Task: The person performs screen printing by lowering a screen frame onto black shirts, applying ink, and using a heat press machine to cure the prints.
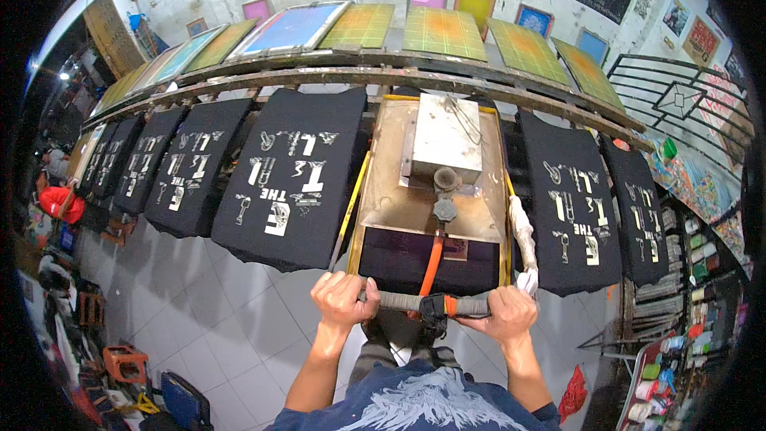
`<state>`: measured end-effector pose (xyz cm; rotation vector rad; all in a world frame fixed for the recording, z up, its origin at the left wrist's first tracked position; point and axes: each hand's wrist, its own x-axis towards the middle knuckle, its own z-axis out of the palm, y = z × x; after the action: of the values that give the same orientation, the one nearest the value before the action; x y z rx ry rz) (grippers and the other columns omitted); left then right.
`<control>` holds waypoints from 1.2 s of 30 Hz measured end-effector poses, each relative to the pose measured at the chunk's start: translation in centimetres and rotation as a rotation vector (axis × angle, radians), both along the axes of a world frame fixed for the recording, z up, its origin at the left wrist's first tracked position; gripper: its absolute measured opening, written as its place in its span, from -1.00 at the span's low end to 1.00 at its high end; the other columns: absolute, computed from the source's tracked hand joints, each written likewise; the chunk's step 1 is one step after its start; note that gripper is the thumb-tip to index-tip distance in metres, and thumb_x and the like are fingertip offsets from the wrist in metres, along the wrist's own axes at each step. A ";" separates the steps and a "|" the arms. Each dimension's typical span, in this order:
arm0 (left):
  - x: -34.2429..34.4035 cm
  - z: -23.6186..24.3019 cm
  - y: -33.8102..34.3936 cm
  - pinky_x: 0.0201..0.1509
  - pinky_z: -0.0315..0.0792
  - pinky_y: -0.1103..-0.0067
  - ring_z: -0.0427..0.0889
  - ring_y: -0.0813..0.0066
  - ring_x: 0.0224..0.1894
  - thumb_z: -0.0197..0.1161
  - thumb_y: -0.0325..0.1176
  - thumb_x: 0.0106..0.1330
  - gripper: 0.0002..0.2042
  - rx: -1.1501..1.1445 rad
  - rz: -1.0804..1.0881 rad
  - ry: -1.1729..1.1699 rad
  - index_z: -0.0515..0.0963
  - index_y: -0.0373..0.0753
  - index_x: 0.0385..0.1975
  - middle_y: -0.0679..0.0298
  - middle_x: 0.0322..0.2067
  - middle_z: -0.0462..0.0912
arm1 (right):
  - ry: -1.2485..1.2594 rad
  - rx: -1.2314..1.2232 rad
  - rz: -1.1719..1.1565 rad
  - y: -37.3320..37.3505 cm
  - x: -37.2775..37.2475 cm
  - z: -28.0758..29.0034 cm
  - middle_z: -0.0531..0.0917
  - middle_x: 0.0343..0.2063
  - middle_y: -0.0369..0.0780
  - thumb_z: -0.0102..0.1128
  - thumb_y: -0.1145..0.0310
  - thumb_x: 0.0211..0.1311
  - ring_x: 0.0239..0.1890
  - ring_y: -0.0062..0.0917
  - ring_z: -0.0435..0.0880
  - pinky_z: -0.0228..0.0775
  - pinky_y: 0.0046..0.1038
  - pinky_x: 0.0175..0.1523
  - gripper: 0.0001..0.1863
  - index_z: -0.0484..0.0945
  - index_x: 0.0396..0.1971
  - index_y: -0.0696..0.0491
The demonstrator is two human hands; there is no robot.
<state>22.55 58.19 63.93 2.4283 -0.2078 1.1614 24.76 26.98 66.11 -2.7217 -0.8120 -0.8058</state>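
Note:
My left hand (343, 301) is closed around the left end of a grey tape-wrapped handle bar (399, 301). Around its right end, my right hand (509, 313) is wrapped too. The bar belongs to a yellow-edged metal heater hood (383, 191) with a pale metal box (439, 132) on top. An orange hose (432, 263) runs from a round fitting (445, 209) down to the bar's middle. White cloth (523, 231) is wound along the frame's right side. Beneath the hood lies a black shirt (391, 259), mostly hidden.
Printed black shirts lie on boards at left (291, 175) and right (570, 199). Behind a long rail (319, 76) lean green-yellow screen panels (443, 32). A person in red (62, 203) is at far left. Shelves of containers (702, 271) stand right, an orange stool (126, 365) lower left.

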 end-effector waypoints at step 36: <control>-0.7 -0.2 -8.5 -0.56 0.20 0.33 0.39 0.21 -0.70 0.42 -0.43 0.15 -0.70 -0.065 0.207 0.076 0.43 -0.18 -0.72 0.22 -0.76 0.37 | -0.125 0.090 0.308 -6.9 8.8 -0.9 0.29 -0.75 -0.33 0.48 -0.49 -0.24 -0.71 -0.44 0.39 0.21 -0.39 -0.58 -0.18 0.22 -0.78 -0.06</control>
<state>21.81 49.74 63.73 2.4760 0.1054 1.1384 33.60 20.06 65.23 -2.4047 -1.1544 -0.9220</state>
